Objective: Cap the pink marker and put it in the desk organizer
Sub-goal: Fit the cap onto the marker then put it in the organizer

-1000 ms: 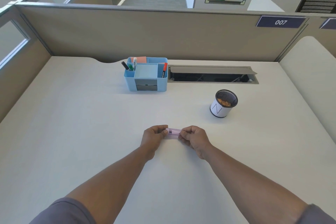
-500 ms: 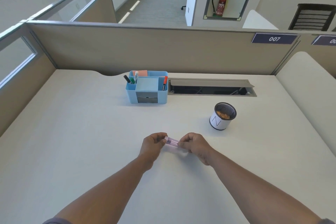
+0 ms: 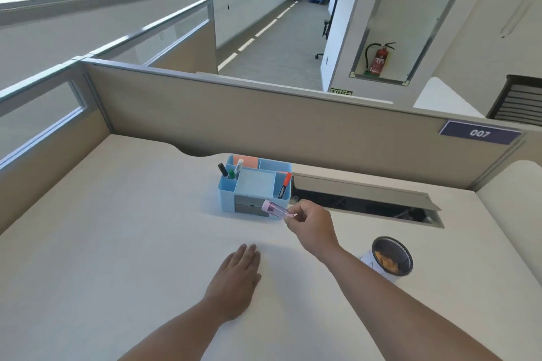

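My right hand (image 3: 311, 224) pinches one end of the pink marker (image 3: 275, 209), which is capped and points left and slightly up. The marker hovers just in front of the light blue desk organizer (image 3: 254, 184), near its grey drawer front. The organizer holds a black pen, a green one, a white one, an orange marker in its right slot and orange notes at the back. My left hand (image 3: 237, 277) lies flat on the white desk, palm down, fingers together and holding nothing, nearer to me than the marker.
A white mesh-rimmed cup (image 3: 390, 258) with orange contents stands right of my right forearm. An open cable tray (image 3: 366, 202) runs along the desk behind it. Beige partitions (image 3: 293, 126) close the desk's back and left sides.
My left hand let go of the marker and dropped flat onto the desk. My right hand carried the marker forward to the organizer. The view tilted upward.
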Demonstrator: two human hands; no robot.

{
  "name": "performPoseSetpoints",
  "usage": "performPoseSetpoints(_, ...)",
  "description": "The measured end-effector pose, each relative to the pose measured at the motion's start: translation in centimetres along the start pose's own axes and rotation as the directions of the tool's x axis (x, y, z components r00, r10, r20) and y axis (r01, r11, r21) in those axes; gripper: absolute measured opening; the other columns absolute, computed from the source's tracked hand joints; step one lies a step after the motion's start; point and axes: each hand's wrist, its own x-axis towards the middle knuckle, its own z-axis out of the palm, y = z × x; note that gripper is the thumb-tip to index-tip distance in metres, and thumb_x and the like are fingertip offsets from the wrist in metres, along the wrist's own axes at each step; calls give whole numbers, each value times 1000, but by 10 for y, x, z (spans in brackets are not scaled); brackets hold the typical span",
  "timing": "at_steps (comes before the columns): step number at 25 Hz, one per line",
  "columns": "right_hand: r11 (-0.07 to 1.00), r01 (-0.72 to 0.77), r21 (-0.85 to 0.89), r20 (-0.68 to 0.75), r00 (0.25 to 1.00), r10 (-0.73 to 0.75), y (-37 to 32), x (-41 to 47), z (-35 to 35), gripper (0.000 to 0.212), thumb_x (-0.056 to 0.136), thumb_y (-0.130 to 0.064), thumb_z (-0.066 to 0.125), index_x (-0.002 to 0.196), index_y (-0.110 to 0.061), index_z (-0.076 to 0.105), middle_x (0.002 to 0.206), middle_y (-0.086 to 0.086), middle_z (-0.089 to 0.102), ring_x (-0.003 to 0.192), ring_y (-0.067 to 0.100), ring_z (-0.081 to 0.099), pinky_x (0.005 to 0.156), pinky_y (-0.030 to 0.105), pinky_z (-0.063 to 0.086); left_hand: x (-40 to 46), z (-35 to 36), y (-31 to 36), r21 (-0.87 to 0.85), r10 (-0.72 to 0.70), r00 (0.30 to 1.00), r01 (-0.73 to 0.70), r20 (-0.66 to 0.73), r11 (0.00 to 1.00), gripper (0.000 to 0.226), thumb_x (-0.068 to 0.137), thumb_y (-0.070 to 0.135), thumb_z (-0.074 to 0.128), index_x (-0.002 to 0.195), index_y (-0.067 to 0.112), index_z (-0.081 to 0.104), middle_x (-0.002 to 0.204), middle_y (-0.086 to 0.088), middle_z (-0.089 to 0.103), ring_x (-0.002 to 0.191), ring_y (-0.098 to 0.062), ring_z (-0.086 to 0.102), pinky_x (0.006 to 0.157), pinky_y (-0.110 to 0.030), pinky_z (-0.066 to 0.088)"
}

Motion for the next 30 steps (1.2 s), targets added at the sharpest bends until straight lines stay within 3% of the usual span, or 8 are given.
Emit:
performPoseSetpoints(5,983,148,-108,6,989,-148,-16,54,22,8,86,-23,76,90,-17,73,80,-2,72,70,12,63,62,23,48,22,-2,-10,-46,12,1000,-13,-14,999,62,108,40,14,164,17,3,173,2,-8,159,-18,-11,117,-39,-24)
performPoseSetpoints(9,971,196,-140,55,980,-190,-20,83,36,11,85,-18,76,96,-14,76,88,2,76,79,19,69,76,27,53,35,-2,-19,-95,49,998,-52,-35,994,61,108,40,15,164,19,8,174,3,-1,159,-14,-6,118,-37,-23)
performPoseSetpoints(13,966,207,-155,95,976,-194,-18,97,47,12,88,-16,74,100,-15,75,93,0,75,83,16,68,74,22,49,45,0,-26,-125,64,997,-69,-47,990,61,107,41,16,164,19,12,174,4,4,160,-13,-2,120,-32,-21)
performPoseSetpoints(17,964,207,-169,121,975,-188,-16,100,51,11,89,-15,73,100,-13,74,99,4,76,87,18,69,81,29,56,48,0,-28,-143,66,995,-76,-69,987,61,107,42,16,164,20,16,174,4,8,160,-13,2,121,-28,-16)
performPoseSetpoints(22,959,200,-202,134,975,-175,-16,101,54,10,90,-16,73,100,-13,73,102,4,74,88,15,62,68,11,40,48,0,-28,-145,64,995,-75,-76,987,61,107,42,17,164,19,17,174,4,9,160,-12,3,121,-28,-16)
performPoseSetpoints(26,965,188,-181,118,979,-169,-16,101,56,9,90,-17,73,98,-15,72,104,2,74,91,14,62,69,10,40,48,-1,-27,-138,68,994,-79,-82,987,61,107,41,17,164,19,17,174,3,9,160,-13,4,122,-28,-14)
performPoseSetpoints(30,969,176,-172,97,982,-161,-13,99,57,10,88,-19,75,98,-19,71,94,-3,69,90,13,61,68,14,42,47,-1,-28,-140,70,995,-78,-65,987,62,107,42,15,164,19,14,174,4,7,160,-13,2,122,-27,-13)
